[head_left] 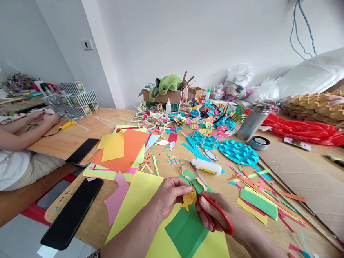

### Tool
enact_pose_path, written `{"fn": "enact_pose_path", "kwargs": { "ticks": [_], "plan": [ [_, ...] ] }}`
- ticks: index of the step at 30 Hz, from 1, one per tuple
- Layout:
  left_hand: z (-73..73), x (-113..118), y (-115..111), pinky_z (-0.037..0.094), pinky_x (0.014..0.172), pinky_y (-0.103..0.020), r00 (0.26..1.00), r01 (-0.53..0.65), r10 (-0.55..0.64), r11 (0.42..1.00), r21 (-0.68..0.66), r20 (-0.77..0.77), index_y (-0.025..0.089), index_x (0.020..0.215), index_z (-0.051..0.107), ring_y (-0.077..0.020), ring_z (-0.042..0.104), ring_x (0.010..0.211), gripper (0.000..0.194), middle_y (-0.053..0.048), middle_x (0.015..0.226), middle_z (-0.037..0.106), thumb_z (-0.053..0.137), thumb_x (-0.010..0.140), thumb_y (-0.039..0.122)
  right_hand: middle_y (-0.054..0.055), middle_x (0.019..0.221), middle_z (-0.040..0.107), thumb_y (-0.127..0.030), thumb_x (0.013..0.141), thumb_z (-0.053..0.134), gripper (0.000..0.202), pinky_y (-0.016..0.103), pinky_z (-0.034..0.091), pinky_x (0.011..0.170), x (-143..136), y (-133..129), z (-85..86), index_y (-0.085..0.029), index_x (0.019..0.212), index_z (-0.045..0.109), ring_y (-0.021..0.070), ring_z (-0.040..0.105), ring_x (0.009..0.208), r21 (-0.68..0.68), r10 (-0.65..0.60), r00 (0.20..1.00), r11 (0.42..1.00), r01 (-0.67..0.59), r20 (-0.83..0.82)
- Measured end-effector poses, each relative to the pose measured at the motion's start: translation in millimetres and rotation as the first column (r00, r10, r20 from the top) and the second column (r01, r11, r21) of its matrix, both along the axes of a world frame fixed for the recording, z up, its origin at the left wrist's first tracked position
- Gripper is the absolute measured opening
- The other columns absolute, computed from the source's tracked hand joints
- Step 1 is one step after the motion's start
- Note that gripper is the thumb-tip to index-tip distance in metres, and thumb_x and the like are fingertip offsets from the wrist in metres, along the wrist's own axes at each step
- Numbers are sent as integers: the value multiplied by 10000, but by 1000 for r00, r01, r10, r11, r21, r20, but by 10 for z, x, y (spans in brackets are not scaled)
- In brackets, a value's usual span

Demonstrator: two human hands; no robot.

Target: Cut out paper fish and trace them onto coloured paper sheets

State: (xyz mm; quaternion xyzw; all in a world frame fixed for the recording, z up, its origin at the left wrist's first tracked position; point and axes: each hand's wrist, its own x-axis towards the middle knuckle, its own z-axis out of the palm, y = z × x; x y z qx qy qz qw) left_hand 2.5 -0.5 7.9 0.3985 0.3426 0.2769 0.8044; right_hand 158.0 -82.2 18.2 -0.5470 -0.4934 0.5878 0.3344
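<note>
Between the thumb and fingers of my left hand [171, 194] is a small yellow paper fish [189, 196] with dark dots. A pair of red-handled scissors [215, 214] sits in my right hand [217, 210], its blades up against the fish's right edge. Part of the blades is hidden by the paper and my fingers. Below both hands, a dark green paper piece [187, 234] lies on a large yellow sheet [143, 186]. Another green paper scrap [189, 175] shows just behind the fish. Farther back, a white glue bottle [207, 166] lies on its side.
Colourful paper strips [262, 203] lie to the right, near thin sticks and a cardboard sheet [299, 179]. Blue paper discs [238, 152], a tape roll [259, 142] and a metal flask [253, 122] stand beyond. Two black phones [73, 210] lie left, where another person's hands [46, 117] work.
</note>
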Motion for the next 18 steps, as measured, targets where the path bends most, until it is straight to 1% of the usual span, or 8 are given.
{"fn": "enact_pose_path", "kwargs": {
  "ticks": [6,11,14,18],
  "plan": [
    [-17,7,10,394,535,-248,999,-12,13,1000,19,-41,135,653,595,-111,545,551,371,-15,635,621,841,508,373,-13,503,564,-743,740,533,558,217,308,413,-2,6,43,-190,692,483,88,465,417,-11,7,1000,1000,-7,7],
    [-19,6,13,403,520,-245,999,-3,5,999,54,-46,127,661,612,-113,547,542,341,-28,638,630,810,538,376,-29,486,555,-709,717,595,534,203,295,396,16,17,-5,-189,690,474,78,451,396,-25,-6,1000,1000,6,-6],
    [-23,9,12,409,511,-243,999,-10,13,998,66,-52,127,657,616,-109,538,525,321,-25,629,627,788,550,376,-33,484,552,-703,720,596,526,202,290,391,24,17,-37,-190,698,478,78,450,392,-33,-17,1000,999,17,-4],
    [-18,12,7,406,509,-238,998,-16,22,995,95,-67,131,643,608,-103,527,513,310,-20,607,621,778,554,375,-29,483,552,-714,711,593,537,208,291,392,23,12,-12,-193,685,470,81,452,392,-36,-2,1000,999,3,16]
  ]
}}
